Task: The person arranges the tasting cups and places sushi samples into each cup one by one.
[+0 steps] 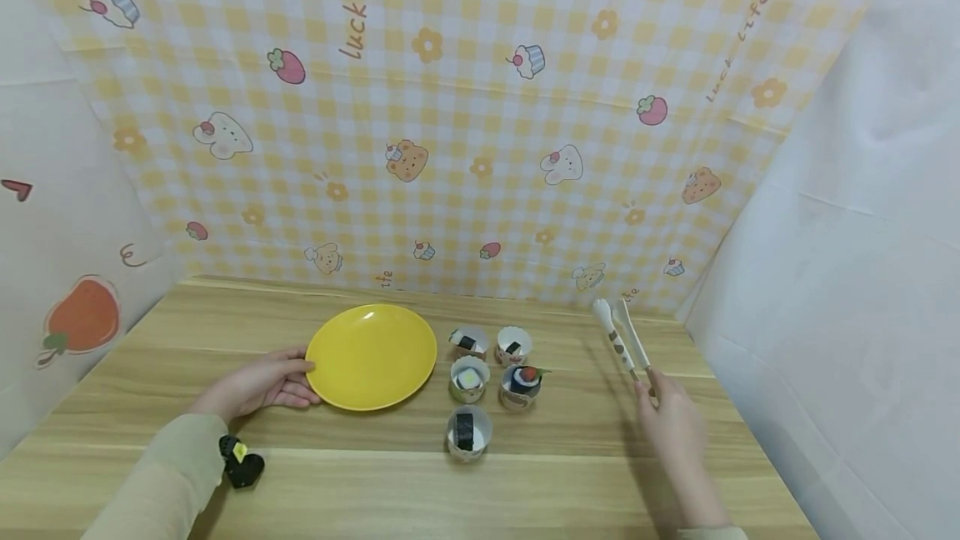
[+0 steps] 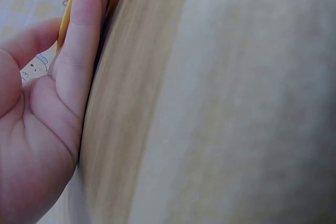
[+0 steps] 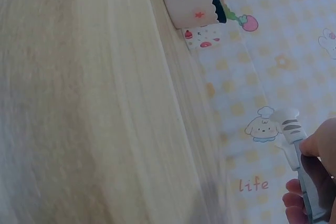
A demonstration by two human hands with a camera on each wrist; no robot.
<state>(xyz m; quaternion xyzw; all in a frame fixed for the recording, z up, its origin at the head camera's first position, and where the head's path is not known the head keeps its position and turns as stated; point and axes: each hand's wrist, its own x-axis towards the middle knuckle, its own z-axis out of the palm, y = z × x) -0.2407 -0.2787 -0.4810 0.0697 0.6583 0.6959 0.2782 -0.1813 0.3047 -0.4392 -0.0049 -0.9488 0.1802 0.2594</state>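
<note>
My left hand (image 1: 273,382) pinches the left rim of a yellow plate (image 1: 371,357), thumb on top and fingers under the edge. In the left wrist view a thin strip of the plate (image 2: 65,22) shows between thumb and fingers. My right hand (image 1: 672,423) grips a pair of white tongs (image 1: 626,340) with dark patches, their tips spread apart and pointing toward the back cloth. Nothing sits between the tips. Right of the plate stand several paper cups holding sushi pieces; the nearest contains a black-wrapped piece (image 1: 465,432), another a roll with a red top (image 1: 522,377).
A checked cloth (image 1: 465,215) with cartoon prints hangs along the back of the wooden table (image 1: 360,490). White cloths close off the left and right sides. A black strap with a yellow piece (image 1: 242,461) hangs at my left sleeve.
</note>
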